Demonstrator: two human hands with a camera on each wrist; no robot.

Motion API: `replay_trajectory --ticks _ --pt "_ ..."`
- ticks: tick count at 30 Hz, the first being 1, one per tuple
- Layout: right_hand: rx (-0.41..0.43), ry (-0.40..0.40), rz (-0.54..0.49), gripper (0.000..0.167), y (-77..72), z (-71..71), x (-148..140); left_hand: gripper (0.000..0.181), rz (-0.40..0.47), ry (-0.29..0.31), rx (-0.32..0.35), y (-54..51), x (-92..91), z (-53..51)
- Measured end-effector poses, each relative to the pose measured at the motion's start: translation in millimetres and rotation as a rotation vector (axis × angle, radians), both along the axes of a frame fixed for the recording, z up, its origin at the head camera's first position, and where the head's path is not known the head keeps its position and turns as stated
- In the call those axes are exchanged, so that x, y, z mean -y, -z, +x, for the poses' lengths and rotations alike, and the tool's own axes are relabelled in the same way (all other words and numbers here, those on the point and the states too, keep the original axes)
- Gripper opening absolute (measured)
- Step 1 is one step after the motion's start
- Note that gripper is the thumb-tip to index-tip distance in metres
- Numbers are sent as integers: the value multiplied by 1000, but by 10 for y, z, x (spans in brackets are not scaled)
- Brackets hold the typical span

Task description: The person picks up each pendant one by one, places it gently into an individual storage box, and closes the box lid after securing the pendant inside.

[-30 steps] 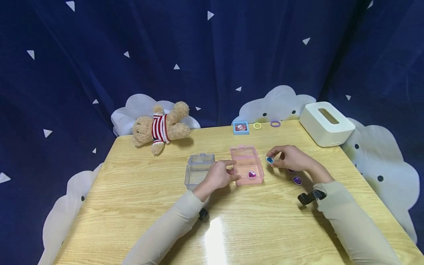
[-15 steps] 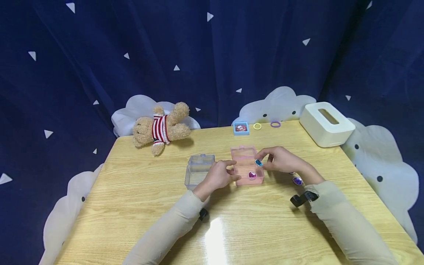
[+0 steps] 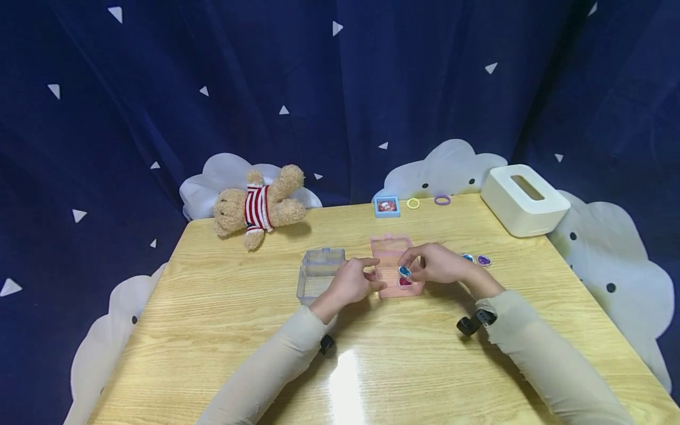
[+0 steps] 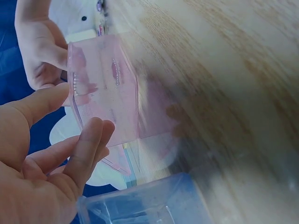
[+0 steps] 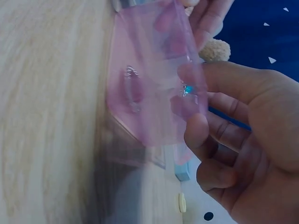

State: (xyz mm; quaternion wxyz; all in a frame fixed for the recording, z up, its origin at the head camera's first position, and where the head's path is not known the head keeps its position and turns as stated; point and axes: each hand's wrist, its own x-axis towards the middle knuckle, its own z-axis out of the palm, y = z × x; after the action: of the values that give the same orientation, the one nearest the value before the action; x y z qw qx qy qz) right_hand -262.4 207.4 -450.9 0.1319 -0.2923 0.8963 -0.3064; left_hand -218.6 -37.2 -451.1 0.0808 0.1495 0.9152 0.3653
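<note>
In the head view, my right hand (image 3: 441, 263) pinches a blue gem with a beaded silver rim (image 3: 405, 271) over the clear pink box (image 3: 390, 244), whose lid stands open. The right wrist view shows that gem as a teal spot seen through the box wall. Lower inside the box lies a magenta gem (image 3: 405, 283), partly hidden under the blue one. My left hand (image 3: 353, 280) rests its fingertips against the left side of the box, fingers not wrapped round it. Left of the pink box stands a clear blue-grey box (image 3: 316, 283), its lid open too, partly behind that hand.
Just beyond the right wrist lie a second blue gem (image 3: 467, 258) and a purple gem (image 3: 484, 260). Along the back edge are a small blue frame (image 3: 387, 206), a yellow ring (image 3: 412, 203), a purple ring (image 3: 442, 200), a white tissue box (image 3: 523, 203) and a teddy bear (image 3: 257, 206).
My right hand has carried the blue gem leftward from beside the pink box to over its inside. Gems it had covered now show on the table. The left hand has stayed in place.
</note>
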Motion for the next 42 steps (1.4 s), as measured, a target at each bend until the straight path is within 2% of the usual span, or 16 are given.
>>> replay_trajectory --ticks 6,14,23,30,42 --pt "-87 -15 47 27 85 -12 44 59 13 7 -4 6 1 0" --pt "-170 -19 104 28 125 -9 88 59 11 7 -26 26 6 -8" --pt "-198 37 197 26 124 13 156 60 10 7 -10 37 8 -9" --pt "-170 85 283 27 82 41 212 60 -2 7 -16 35 8 -1" --pt "-216 53 241 22 71 22 176 60 16 -2 -14 29 9 -9"
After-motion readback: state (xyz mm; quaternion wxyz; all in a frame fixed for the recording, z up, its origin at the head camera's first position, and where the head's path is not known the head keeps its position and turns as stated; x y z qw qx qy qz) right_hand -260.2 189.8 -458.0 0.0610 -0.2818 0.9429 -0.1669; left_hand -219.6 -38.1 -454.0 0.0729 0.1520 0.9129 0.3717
